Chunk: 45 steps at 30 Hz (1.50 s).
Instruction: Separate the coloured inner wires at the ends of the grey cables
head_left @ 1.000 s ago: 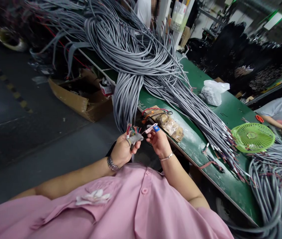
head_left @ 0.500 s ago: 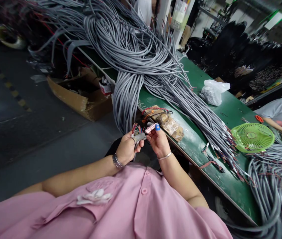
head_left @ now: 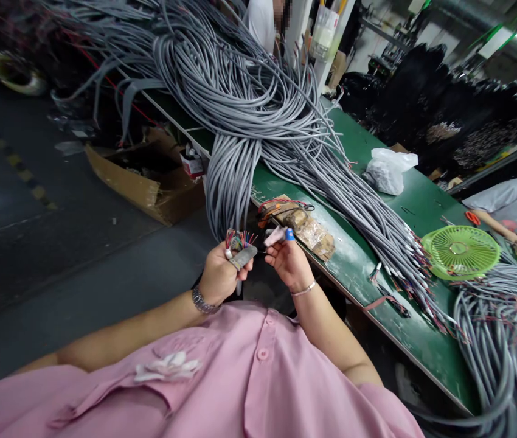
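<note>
My left hand [head_left: 221,275] is closed around a grey connector-like piece [head_left: 244,258], with a bunch of multicoloured wires [head_left: 239,239] fanning out above it. My right hand [head_left: 289,263] is just to the right, fingers curled in a pinch. A thin wire [head_left: 261,252] runs across the small gap between the hands, its end at the right fingertips. Blue tape [head_left: 289,233] wraps one right fingertip, and a pale pinkish wrapping [head_left: 275,236] covers another finger or a small piece beside it; I cannot tell which.
A green table [head_left: 354,228] carries a large heap of grey cables [head_left: 240,91]. Close to my hands, a taped brown block [head_left: 311,228] lies at its edge. A green fan [head_left: 461,249] and a plastic bag [head_left: 390,170] stand farther right. A cardboard box [head_left: 149,188] sits on the floor. Co-workers sit across.
My left hand has moved left and slightly down with the grey piece, widening the gap to my right hand. The right hand has shifted only slightly.
</note>
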Available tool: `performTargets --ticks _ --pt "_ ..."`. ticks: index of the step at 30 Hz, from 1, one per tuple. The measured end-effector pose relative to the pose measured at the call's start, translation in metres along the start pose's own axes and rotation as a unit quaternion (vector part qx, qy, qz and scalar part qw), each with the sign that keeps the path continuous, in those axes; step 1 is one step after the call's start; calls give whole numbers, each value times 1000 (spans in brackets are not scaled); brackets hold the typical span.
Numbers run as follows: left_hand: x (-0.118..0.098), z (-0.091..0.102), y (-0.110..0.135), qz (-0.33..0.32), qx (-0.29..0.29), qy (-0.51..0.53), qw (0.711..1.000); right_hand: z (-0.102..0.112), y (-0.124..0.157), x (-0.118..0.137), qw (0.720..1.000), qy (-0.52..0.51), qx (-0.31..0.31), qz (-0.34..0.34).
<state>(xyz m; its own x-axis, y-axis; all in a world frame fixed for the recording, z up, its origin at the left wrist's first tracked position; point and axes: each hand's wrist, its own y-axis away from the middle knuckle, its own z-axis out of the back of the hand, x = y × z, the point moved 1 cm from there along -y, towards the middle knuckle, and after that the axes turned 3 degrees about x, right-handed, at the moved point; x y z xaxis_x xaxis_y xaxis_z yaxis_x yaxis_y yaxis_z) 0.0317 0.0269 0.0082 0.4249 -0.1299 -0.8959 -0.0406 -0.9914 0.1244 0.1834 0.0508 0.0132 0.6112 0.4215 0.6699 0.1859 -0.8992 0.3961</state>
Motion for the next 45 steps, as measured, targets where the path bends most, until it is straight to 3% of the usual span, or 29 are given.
performTargets --ticks 5,12,16,21,32,45 --pt "-5 -3 -10 -64 -35 -69 995 -4 0 -1 999 16 3 45" --pt "-8 -12 -18 -85 -54 -100 990 -4 -3 -4 999 -7 -23 45" --pt "-5 -12 -18 -87 -32 -131 987 -4 -6 -6 997 -15 -36 67" --pt "-4 -9 -14 -88 -12 -169 982 -2 -8 -10 997 -26 -12 75" --pt "-4 -15 -10 -79 1 -170 982 -4 -7 -10 995 -18 -20 91" --pt "-1 3 -2 -20 -36 -49 998 10 -2 -25 997 -66 -32 -12"
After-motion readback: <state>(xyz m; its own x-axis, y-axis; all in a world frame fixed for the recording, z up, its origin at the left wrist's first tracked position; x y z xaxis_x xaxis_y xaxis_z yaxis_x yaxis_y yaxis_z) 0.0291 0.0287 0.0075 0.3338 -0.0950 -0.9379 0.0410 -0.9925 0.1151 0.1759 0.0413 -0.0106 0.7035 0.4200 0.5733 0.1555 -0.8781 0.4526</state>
